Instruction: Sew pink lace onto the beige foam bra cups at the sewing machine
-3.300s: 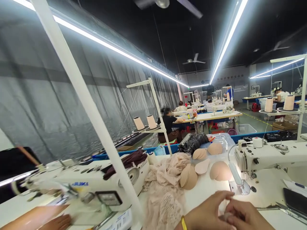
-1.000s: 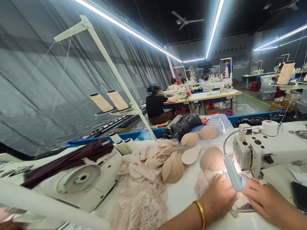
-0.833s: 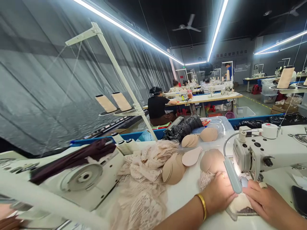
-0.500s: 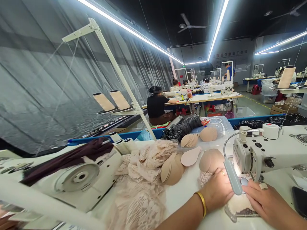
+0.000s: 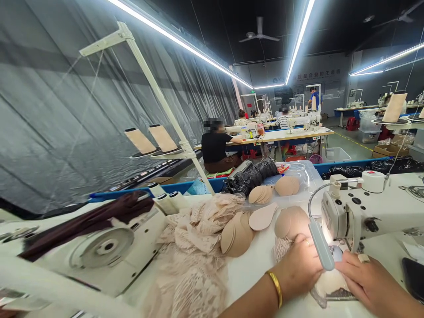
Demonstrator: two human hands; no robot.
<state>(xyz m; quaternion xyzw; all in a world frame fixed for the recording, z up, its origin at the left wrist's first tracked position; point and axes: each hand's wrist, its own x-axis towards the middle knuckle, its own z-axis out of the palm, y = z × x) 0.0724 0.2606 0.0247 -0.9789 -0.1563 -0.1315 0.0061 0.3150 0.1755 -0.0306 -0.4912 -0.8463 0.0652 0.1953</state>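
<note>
Under the needle end of a white sewing machine (image 5: pixel 361 212), a pale beige fabric piece (image 5: pixel 333 280) lies brightly lit. My left hand (image 5: pixel 300 260), with a gold bracelet and a ring, presses on its left side with fingers bent. Lace fabric (image 5: pixel 281 248) pokes out beyond that hand. From the right, my right hand (image 5: pixel 361 271) holds the piece's edge, fingers close together. A grey lamp head (image 5: pixel 321 245) hides the fingertips of my left hand and part of the sewing spot. Beige teardrop-shaped pads (image 5: pixel 291 221) lie just behind my left hand.
A heap of beige lace (image 5: pixel 195 247) and stacked pads (image 5: pixel 236 236) lie left of my hands. Another white machine (image 5: pixel 109 251) stands farther left, below a thread stand (image 5: pixel 159 88). A dark phone-like object (image 5: pixel 412 276) is at far right. A person in black (image 5: pixel 215 148) sits ahead.
Both hands stay at nearly the same place, with the fabric piece shifted very slightly. The camera view has turned a little, so the left side sits slightly farther left.
</note>
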